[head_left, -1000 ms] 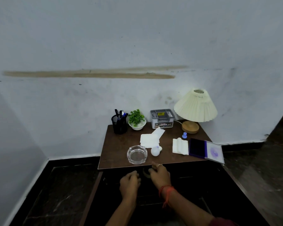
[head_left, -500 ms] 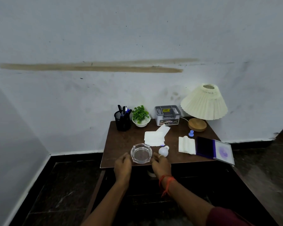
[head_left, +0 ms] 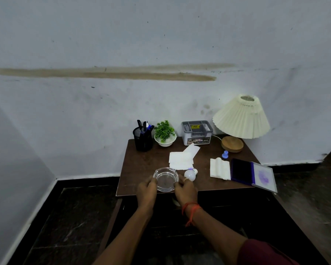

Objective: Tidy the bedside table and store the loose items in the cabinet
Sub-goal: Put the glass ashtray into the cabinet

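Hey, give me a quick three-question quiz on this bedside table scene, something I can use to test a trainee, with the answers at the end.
1. Multiple choice: what do the left hand and right hand hold between them? A) pen holder B) glass ashtray C) lamp base
2. True or false: the white bulb lies to the left of the glass ashtray.
3. Fill in: the lid of the ink pad, near the right front corner of the table, is ___.

Key: 1 B. 2 false; the white bulb lies to its right. 3 open.
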A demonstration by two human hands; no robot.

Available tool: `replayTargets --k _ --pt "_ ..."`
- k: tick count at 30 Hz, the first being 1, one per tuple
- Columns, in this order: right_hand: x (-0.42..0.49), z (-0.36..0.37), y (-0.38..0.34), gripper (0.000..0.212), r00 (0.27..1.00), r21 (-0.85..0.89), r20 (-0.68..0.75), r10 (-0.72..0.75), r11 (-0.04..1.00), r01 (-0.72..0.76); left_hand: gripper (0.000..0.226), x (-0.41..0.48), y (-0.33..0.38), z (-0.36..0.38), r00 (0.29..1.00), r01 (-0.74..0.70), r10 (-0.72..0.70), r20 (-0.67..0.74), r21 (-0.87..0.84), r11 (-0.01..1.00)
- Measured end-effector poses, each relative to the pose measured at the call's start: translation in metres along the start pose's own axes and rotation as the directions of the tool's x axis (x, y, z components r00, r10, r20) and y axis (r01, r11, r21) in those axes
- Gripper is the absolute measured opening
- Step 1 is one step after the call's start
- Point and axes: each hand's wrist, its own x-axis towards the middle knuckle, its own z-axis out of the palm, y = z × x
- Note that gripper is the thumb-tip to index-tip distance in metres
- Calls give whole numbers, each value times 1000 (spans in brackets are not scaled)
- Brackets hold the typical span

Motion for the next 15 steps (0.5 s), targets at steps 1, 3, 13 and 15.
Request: replayTargets --k 1,3,13,15 --pt "-1 1 2 33 1000 4 -8 2 1000 -2 28 0 -3 -1 1000 -4 4 2 8 1000" --pt "-5 1 3 37 1000 9 -24 7 1000 -7 30 -4 -5 -3 1000 -17 17 -5 13 1000" --pt "-33 3 13 38 999 75 -44 10 997 -7 34 -48 -1 -17 995 -30 32 -95 21 999" --pt "-42 3 18 36 999 80 -49 13 997 -9 34 -58 -5 -21 995 -34 35 -97 10 999"
